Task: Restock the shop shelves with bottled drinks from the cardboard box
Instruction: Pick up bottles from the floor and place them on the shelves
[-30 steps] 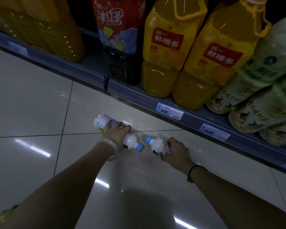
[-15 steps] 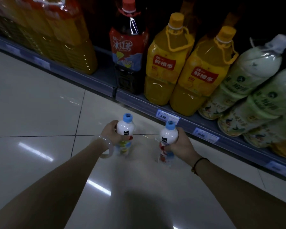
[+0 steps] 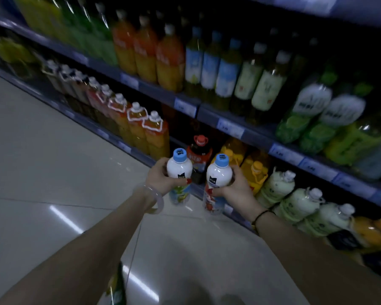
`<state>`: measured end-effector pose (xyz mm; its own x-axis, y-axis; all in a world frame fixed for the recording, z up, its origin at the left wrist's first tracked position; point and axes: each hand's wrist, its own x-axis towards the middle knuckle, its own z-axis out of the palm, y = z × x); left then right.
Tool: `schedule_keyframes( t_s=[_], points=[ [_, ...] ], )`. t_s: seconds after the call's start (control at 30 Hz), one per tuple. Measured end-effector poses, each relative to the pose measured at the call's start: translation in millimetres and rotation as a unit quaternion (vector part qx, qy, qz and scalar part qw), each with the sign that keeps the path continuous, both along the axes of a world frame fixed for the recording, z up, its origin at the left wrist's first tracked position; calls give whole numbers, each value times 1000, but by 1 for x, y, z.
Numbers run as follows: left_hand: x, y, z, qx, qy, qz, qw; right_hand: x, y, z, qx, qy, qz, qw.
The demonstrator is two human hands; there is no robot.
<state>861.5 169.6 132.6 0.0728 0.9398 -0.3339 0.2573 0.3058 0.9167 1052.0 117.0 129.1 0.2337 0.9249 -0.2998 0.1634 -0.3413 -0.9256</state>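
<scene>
I hold two small white bottles with blue caps upright in front of me. My left hand [image 3: 162, 178] grips the left bottle [image 3: 179, 170] round its middle. My right hand [image 3: 234, 188] grips the right bottle [image 3: 218, 175] the same way. Both bottles hang in the air above the tiled floor, in front of the lowest shelf [image 3: 141, 156]. The cardboard box is not in view.
Shop shelves run diagonally from upper left to lower right, packed with large orange [image 3: 155, 134], yellow, green [image 3: 267, 91] and dark drink bottles [image 3: 198, 155]. Price tags [image 3: 185, 106] line the shelf edges. Glossy pale floor tiles [image 3: 53, 164] spread to the left and below my arms.
Both hands lifted the two bottles from the floor, turned them upright and raised them. My head has risen, bringing the upper shelves into view.
</scene>
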Motion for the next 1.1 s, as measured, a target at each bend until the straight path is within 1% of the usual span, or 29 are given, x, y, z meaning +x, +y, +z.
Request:
schedule_keyframes(
  t_s=[0.17,0.3,0.4,0.53,0.63,0.77,0.93,1.1],
  points=[
    [-19,3,182,48,-12,0,999,-25,11,183,48,-12,20,999],
    [-32,-4,325,103,-25,11,994,-44,13,322,88,5,31,996],
    [-42,-11,414,130,-29,19,991,-57,9,409,108,24,49,993],
    [-58,-27,508,153,-42,41,986,-74,1,501,135,37,65,988],
    [-71,-39,554,173,-53,53,982,-83,-4,552,165,44,74,982],
    [-93,-56,590,195,-54,78,976,-92,-2,593,195,26,107,975],
    [-120,-82,616,206,-27,130,970,-111,0,617,202,43,154,966],
    [-129,-125,633,216,-39,226,949,-132,-6,627,198,53,242,948]
  ],
)
